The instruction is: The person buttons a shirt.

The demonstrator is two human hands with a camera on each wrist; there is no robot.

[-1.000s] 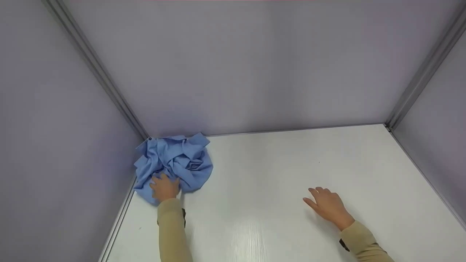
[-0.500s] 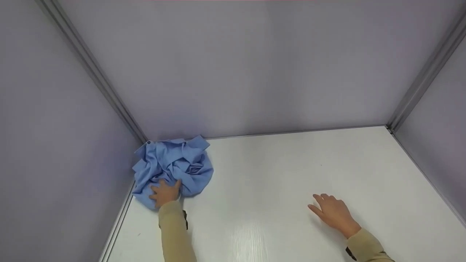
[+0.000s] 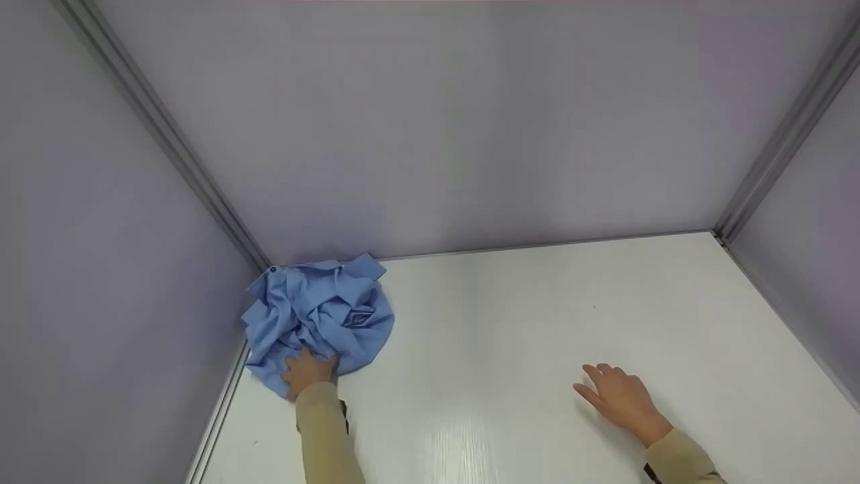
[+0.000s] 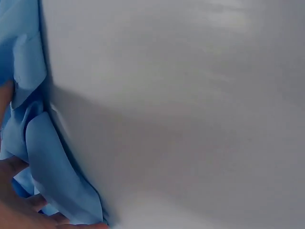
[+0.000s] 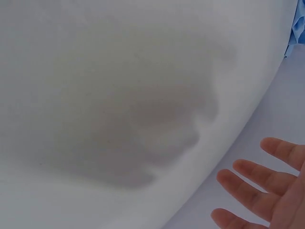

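Note:
A crumpled blue shirt with dark buttons lies heaped in the far left corner of the white table. My left hand is on the near side of the heap, its fingers curled into the fabric. In the left wrist view, folds of the shirt run between the thumb at the left edge and the fingers below. Over the right part of the table hovers my right hand, palm down, holding nothing. Its relaxed, spread fingers show in the right wrist view.
The white table is bounded by a grey back panel, a left panel and a right panel. Metal posts stand at the corners. The heap lies close to the back and left panels.
My left hand has drawn slightly nearer, its fingers gathering in on the fabric. My right hand has moved a little right and nearer. The view has shifted slightly.

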